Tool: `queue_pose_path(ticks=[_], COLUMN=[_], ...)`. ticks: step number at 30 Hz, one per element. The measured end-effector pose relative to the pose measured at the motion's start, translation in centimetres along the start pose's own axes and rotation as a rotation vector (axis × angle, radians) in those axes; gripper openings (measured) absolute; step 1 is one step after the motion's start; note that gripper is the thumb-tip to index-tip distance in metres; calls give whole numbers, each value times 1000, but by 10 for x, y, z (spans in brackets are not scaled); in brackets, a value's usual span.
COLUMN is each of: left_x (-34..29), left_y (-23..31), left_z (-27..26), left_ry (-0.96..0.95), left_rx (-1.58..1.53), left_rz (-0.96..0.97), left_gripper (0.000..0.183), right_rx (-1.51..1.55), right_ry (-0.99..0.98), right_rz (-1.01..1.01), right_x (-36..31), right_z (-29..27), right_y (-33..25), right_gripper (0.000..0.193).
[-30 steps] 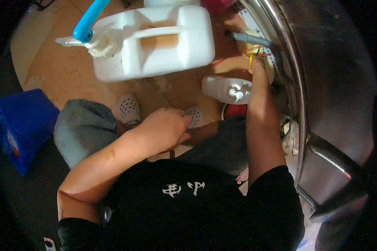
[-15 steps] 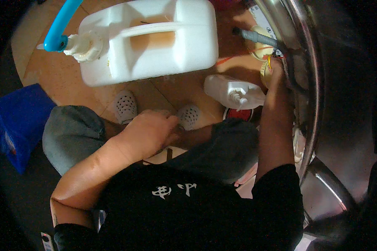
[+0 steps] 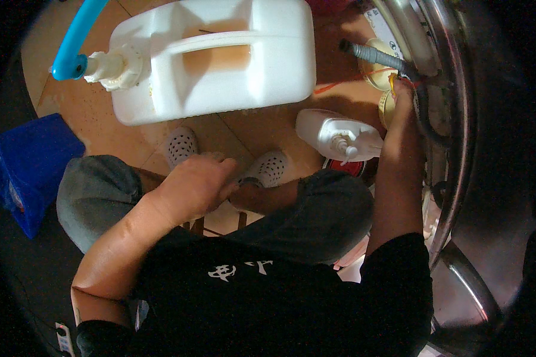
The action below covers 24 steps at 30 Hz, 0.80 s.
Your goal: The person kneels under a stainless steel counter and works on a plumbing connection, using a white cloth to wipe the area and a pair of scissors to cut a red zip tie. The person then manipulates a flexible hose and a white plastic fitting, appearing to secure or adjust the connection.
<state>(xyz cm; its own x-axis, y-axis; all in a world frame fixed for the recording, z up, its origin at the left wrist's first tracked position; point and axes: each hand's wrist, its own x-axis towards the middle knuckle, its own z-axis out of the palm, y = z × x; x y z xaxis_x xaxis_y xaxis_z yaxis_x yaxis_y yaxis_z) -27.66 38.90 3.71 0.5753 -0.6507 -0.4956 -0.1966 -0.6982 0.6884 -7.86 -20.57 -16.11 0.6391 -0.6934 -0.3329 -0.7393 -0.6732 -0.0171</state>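
My left hand (image 3: 199,184) hangs loosely over my lap, palm down, fingers a little bent and partly hidden under it. It shows nothing held. My right arm reaches forward along the metal edge on the right. At its end, my right hand (image 3: 404,92) is closed beside a grey corrugated hose (image 3: 372,55). A small yellow piece (image 3: 393,84) shows at its fingers, too little to name. A thin orange-red strand (image 3: 339,85) runs across the floor toward this hand. Below the hose are round cream-coloured lids or tins (image 3: 385,110), partly covered by the hand and forearm.
A large white jerrycan (image 3: 280,59) with a blue pipe (image 3: 80,35) on its spout lies ahead. A white pump bottle (image 3: 321,128) stands near my right forearm, over a red tin (image 3: 346,166). A blue bag (image 3: 36,160) is on the left. Curved metal tubing (image 3: 458,131) borders the right.
My left hand has drawn slightly to the left, back from my shoe. My right hand stays by the grey hose. The whole view has shifted slightly.
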Motion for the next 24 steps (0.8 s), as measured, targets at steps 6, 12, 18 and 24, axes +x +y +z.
queue_pose_path(ticks=[6,12,18,24], left_x=[0,-1,-5,-3], left_y=[1,-2,-6,-13], left_z=[0,1,3,5], left_ry=[-13,-53,-7,-2], left_rx=[14,47,35,29], left_rz=[-9,-24,-3,-18], left_gripper=[26,28,31,31], right_rx=[-55,-121,-190,-305], right_ry=[1,-10,-29,-88], right_rz=[-20,-44,-60,-88], right_x=[0,-5,-8,-6], right_z=[-4,0,14,35], right_y=[2,6,13,18], right_gripper=[29,31,34,36])
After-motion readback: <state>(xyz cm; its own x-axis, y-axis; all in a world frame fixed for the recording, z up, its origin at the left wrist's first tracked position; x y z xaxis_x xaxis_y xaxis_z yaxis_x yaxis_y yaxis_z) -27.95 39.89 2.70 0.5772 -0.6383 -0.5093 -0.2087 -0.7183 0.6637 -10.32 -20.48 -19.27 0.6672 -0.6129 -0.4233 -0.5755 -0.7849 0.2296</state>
